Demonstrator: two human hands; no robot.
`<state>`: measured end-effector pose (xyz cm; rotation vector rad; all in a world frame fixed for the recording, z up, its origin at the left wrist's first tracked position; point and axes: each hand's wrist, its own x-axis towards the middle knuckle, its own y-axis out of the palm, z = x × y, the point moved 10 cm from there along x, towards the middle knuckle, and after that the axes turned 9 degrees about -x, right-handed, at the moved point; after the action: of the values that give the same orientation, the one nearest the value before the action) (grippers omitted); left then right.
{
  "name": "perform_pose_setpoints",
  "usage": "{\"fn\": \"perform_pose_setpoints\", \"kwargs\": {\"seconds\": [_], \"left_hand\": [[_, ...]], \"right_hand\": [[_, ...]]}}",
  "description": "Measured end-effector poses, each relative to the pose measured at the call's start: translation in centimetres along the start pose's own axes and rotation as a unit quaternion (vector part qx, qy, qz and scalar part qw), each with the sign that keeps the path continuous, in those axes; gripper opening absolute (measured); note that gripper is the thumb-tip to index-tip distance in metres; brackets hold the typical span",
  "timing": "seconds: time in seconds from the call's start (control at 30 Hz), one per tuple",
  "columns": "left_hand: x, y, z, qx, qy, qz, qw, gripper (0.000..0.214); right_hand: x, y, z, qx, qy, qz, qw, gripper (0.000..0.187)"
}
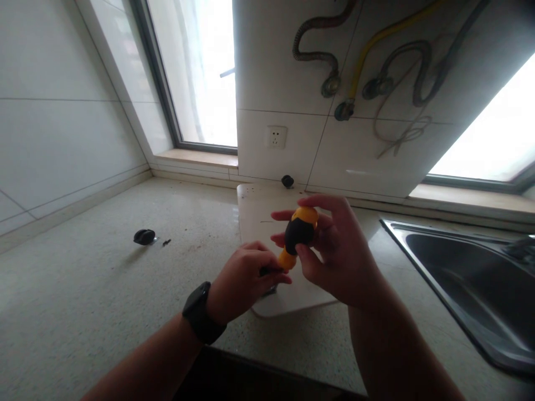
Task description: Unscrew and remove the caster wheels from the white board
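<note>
My right hand (334, 250) grips the orange and black handle of a stubby screwdriver (298, 234), held above a white board (259, 223) on the counter. My left hand (244, 281), with a black watch on its wrist, is closed in a pinch at the screwdriver's lower end. What its fingers hold there is hidden. Both hands hover over the near part of the board.
A small black part (144, 236) and a tiny screw (166, 242) lie on the speckled counter at the left. A steel sink (472, 284) is at the right. A black knob (287, 181), a wall socket (276, 136) and several hoses (376, 61) are on the back wall.
</note>
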<state>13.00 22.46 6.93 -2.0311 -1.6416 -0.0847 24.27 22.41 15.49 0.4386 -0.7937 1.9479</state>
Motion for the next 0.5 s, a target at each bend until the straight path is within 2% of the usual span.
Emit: {"fn": "perform_pose_setpoints", "kwargs": {"seconds": [0.23, 0.4, 0.5], "left_hand": [[-0.1, -0.1, 0.3, 0.005, 0.003, -0.022, 1.0, 0.021], [-0.3, 0.0, 0.4, 0.034, 0.009, -0.014, 0.999, 0.023], [-0.2, 0.0, 0.5, 0.037, 0.01, -0.016, 0.999, 0.027]], "right_hand": [[0.2, 0.3, -0.4, 0.004, -0.017, -0.007, 1.0, 0.049], [0.3, -1.6, -0.6, -0.073, -0.014, -0.093, 0.993, 0.058], [0.2, -2.0, -0.7, -0.078, 0.01, -0.09, 0.993, 0.058]]}}
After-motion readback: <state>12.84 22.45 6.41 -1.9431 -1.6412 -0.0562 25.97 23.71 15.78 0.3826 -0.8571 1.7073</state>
